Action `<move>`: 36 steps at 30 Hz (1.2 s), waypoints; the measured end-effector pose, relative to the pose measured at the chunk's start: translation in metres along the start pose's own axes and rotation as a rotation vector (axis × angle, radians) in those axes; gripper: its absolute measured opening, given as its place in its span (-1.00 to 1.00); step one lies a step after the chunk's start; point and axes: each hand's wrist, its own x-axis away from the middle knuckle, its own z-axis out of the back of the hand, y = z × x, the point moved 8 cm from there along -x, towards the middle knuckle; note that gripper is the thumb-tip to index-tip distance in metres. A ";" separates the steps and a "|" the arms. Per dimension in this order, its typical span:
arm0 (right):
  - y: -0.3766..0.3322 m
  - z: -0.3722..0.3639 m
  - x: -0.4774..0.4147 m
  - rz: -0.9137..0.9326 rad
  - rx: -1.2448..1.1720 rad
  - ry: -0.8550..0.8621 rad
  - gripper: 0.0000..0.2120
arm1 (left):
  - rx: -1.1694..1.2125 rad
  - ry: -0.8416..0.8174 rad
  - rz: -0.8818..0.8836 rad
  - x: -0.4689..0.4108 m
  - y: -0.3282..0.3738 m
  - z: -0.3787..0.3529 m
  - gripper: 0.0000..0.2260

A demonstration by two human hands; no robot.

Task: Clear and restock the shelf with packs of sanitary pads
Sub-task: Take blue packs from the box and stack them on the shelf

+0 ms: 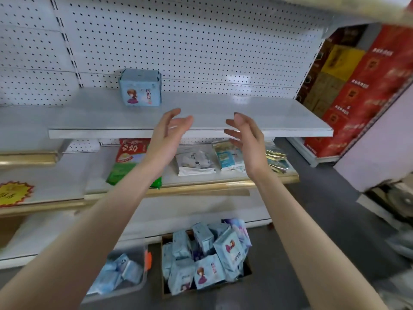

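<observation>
One light-blue pack of sanitary pads (140, 88) with a cartoon girl stands upright at the back of the white shelf (257, 117), against the pegboard. My left hand (171, 133) and my right hand (244, 137) hover empty in front of the shelf's front edge, palms facing each other, fingers relaxed and spread. On the floor below, a cardboard box (165, 294) holds several more blue packs (207, 256), and a clear plastic bin (140, 285) to its left holds several pale-blue packs (120, 271).
The lower shelf (201, 186) carries a red-and-green bag (129, 162), a white pouch (194, 162) and other small packets (230, 156). Red and yellow cartons (357, 90) are stacked at the right. A yellow starburst price tag (13, 193) sits at left.
</observation>
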 end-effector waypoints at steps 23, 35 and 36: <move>0.331 0.182 -0.022 -0.585 0.041 -0.170 -0.68 | -0.117 0.122 0.646 0.058 -0.302 -0.217 -0.53; 0.552 0.234 0.035 -0.936 0.172 -0.026 -0.74 | -0.185 0.008 0.994 0.118 -0.521 -0.257 -0.48; 0.563 0.237 0.039 -0.946 0.184 -0.026 -0.83 | -0.189 0.007 1.001 0.121 -0.529 -0.260 -0.47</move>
